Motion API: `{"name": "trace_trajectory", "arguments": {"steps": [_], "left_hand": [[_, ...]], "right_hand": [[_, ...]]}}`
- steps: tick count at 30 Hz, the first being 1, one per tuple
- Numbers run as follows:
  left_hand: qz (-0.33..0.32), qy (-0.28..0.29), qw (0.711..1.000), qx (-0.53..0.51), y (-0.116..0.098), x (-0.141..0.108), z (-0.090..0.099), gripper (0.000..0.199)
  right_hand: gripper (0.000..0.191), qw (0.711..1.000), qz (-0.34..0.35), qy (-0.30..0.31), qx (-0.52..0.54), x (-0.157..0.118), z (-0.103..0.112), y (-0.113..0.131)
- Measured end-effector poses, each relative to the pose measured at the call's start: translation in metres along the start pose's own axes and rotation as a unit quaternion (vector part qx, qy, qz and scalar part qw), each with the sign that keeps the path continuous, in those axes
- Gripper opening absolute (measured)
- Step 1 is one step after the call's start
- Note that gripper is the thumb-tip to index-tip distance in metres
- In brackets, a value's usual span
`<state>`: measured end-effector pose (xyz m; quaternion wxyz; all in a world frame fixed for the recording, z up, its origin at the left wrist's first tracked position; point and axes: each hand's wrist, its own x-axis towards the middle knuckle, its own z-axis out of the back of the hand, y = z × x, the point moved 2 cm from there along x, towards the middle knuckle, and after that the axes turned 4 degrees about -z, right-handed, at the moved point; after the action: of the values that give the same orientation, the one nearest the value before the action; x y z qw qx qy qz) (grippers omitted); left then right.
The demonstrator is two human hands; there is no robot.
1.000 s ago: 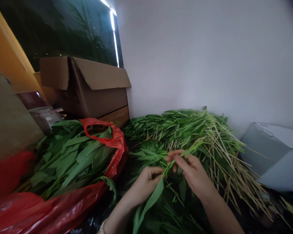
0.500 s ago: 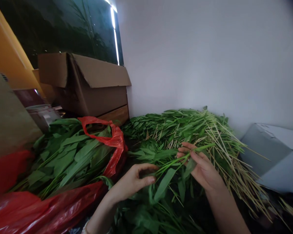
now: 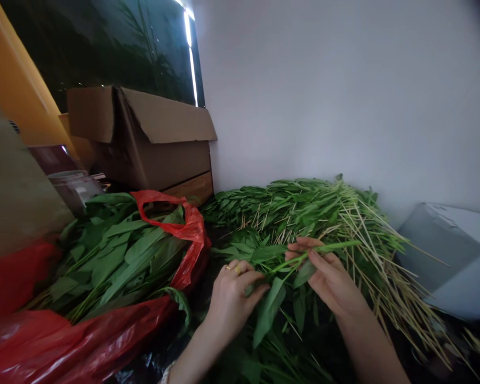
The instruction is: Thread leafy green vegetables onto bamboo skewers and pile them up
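Observation:
A green leafy stem (image 3: 340, 246) lies across my right hand (image 3: 324, 274), pinched between thumb and fingers, its bare end pointing right. At the leafy side, my left hand (image 3: 236, 290) is closed, thumb and fingers pinching a leaf of the same stem; a ring shows on it. One long leaf (image 3: 270, 312) hangs down between the two hands. Behind them spreads a pile of leafy greens (image 3: 304, 200), with its pale cut stalks (image 3: 396, 288) fanned out to the right. More dark leaves lie below my hands.
To the left, a red plastic bag (image 3: 192, 245) stands open, full of broad-leaved greens (image 3: 120, 256). Behind it are a cardboard box (image 3: 156, 160) with raised flaps and a clear tub (image 3: 76, 186). A white box (image 3: 456, 261) stands at the right, before a pale wall (image 3: 336, 96).
My left hand has turned over and its fingers have closed on the leafy part of the stem. My right hand keeps its hold, nearly in the same place.

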<state>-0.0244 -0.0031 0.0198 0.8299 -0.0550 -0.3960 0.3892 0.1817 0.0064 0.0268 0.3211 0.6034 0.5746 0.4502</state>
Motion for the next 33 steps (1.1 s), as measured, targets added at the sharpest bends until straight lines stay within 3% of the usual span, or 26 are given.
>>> {"name": "trace_trajectory", "arguments": {"steps": [4,11,17,20,22,24,26,28,29,31,33], "left_hand": [[-0.017,-0.033,0.997,0.074,-0.002,0.000,-0.007,0.009],[-0.003,-0.061,0.994,0.089,0.004,-0.001,-0.013,0.008],[-0.055,-0.002,0.991,0.122,0.017,0.007,-0.008,0.021],[-0.034,0.030,0.996,0.073,0.023,0.012,-0.009,0.021],[0.017,0.031,0.999,-0.029,0.031,0.015,-0.010,0.020],[0.111,-0.002,0.975,-0.192,0.041,0.017,-0.009,0.021],[0.222,-0.068,0.906,-0.355,0.053,0.019,-0.005,0.023],[0.275,-0.125,0.848,-0.435,0.057,0.019,0.004,0.022],[0.281,-0.134,0.844,-0.438,0.055,0.020,0.008,0.022],[0.235,-0.121,0.882,-0.390,0.045,0.020,0.018,0.017],[0.140,-0.053,0.939,-0.310,0.029,0.021,0.021,0.016]], "right_hand": [[0.024,0.999,-0.015,0.030,0.014,-0.002,-0.008,-0.002],[0.024,0.999,-0.023,0.040,-0.006,-0.004,-0.015,-0.005],[0.028,0.988,-0.027,0.019,-0.150,-0.003,0.001,-0.004],[0.028,0.973,-0.016,0.027,-0.230,-0.004,0.004,-0.003],[0.026,0.965,-0.015,0.048,-0.258,-0.005,0.003,-0.002],[0.025,0.963,-0.007,0.070,-0.259,-0.006,0.004,-0.001],[0.023,0.966,0.005,0.080,-0.245,-0.007,0.009,0.001],[0.022,0.967,0.009,0.084,-0.240,-0.008,0.014,0.004],[0.022,0.965,0.005,0.089,-0.246,-0.009,0.017,0.006],[0.022,0.959,-0.006,0.099,-0.266,-0.010,0.019,0.009],[0.023,0.953,-0.012,0.110,-0.282,-0.011,0.017,0.013]]}}
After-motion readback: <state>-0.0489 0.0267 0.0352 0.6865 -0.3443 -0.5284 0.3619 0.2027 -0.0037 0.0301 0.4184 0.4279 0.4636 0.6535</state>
